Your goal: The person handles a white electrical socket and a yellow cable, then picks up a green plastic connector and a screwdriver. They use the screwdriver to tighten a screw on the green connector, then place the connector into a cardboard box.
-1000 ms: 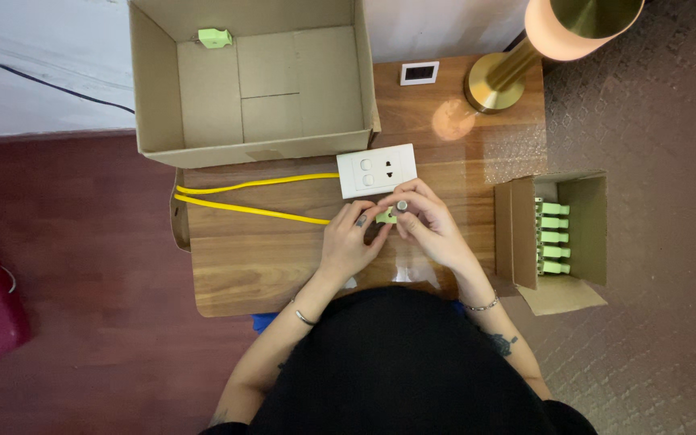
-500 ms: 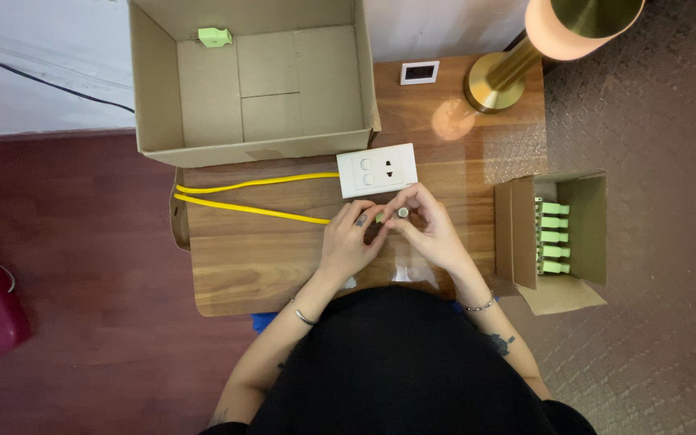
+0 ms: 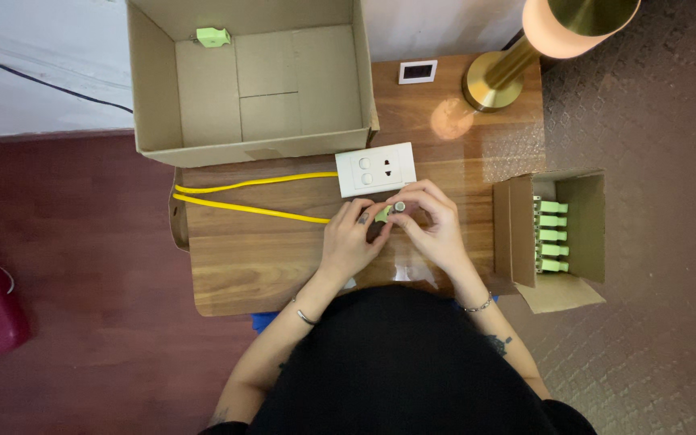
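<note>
My left hand (image 3: 354,236) and my right hand (image 3: 430,221) meet over the wooden table (image 3: 259,258), both pinching a small light-green connector (image 3: 386,213) with a round metal end. A yellow cable (image 3: 243,197) runs from the connector leftward in a long loop across the table. Just above my fingers lies a white wall socket plate (image 3: 375,169), flat on the table, not touched by either hand.
A large open cardboard box (image 3: 251,76) stands at the back with one green connector (image 3: 213,36) inside. A small cardboard box (image 3: 553,234) of several green connectors sits at the right edge. A brass lamp (image 3: 517,60) and a small white display (image 3: 417,72) stand behind.
My fingers have shifted slightly around the green connector, turning it so its metal end faces up. Hands stay in the same spot; the cable and plate have not moved.
</note>
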